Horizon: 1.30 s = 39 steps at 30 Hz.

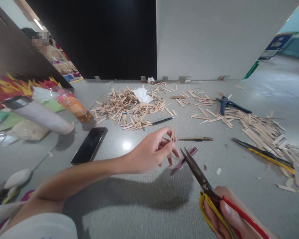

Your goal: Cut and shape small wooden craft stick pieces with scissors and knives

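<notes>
Scissors with dark metal blades and red-and-yellow handles (201,179) are gripped in the right hand (230,215), blades slightly parted, tips near the left hand (159,146). That hand pinches a small, pale wooden strip (173,132), blurred. A slim purplish tool (177,168) lies beneath on the grey tiled floor (276,209); loose pale wooden sticks (124,106) lie heaped beyond.

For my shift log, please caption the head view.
Scissors in right hand, pale sliver in left hand, wooden sticks strewn beyond.

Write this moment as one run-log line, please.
left hand: pinches small pale wooden piece | right hand: holds red-and-yellow-handled metal scissors, blades slightly open | beyond: thin pale wooden sticks
</notes>
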Each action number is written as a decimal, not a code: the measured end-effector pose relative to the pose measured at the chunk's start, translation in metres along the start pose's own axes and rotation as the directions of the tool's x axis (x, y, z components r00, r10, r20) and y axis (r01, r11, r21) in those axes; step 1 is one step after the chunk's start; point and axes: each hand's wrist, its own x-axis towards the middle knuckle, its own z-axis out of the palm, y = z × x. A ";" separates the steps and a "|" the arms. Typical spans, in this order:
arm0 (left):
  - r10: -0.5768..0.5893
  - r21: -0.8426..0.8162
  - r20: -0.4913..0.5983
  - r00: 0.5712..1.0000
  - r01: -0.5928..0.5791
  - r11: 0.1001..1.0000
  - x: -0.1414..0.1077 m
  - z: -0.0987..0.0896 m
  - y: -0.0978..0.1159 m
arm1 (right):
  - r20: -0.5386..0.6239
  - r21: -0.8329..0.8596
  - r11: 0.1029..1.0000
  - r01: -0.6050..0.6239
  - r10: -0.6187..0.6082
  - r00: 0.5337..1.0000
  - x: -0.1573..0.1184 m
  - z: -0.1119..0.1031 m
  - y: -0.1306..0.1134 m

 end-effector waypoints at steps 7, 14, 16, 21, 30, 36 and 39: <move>0.058 -0.098 -0.102 0.993 -0.068 0.993 0.004 0.000 0.000 | -0.012 -0.034 0.999 0.011 -0.011 1.000 0.002 0.003 -0.004; 0.074 -0.165 -0.083 0.994 -0.087 0.983 0.005 -0.002 -0.005 | -0.017 -0.104 0.993 0.047 -0.049 0.999 0.007 -0.003 0.005; 0.096 -0.182 -0.087 0.991 -0.111 0.977 0.004 -0.002 -0.004 | 0.025 -0.107 0.992 0.065 -0.063 0.998 0.010 -0.007 0.010; 0.079 -0.299 -0.056 0.995 -0.092 0.950 0.002 0.001 0.000 | 0.073 -0.112 0.991 0.079 -0.071 0.995 0.013 -0.009 0.012; 0.021 -0.380 0.026 0.999 -0.009 0.925 -0.006 0.009 -0.001 | 0.068 -0.014 0.998 0.065 -0.064 0.996 0.003 -0.004 0.008; 0.018 -0.377 0.035 0.999 -0.004 0.926 -0.008 0.014 -0.002 | 0.099 -0.076 0.997 0.016 -0.009 0.995 0.004 0.001 -0.006; 0.011 -0.395 0.053 0.999 0.011 0.919 -0.009 0.015 0.000 | 0.076 -0.091 0.996 0.017 -0.010 0.997 0.005 0.002 -0.009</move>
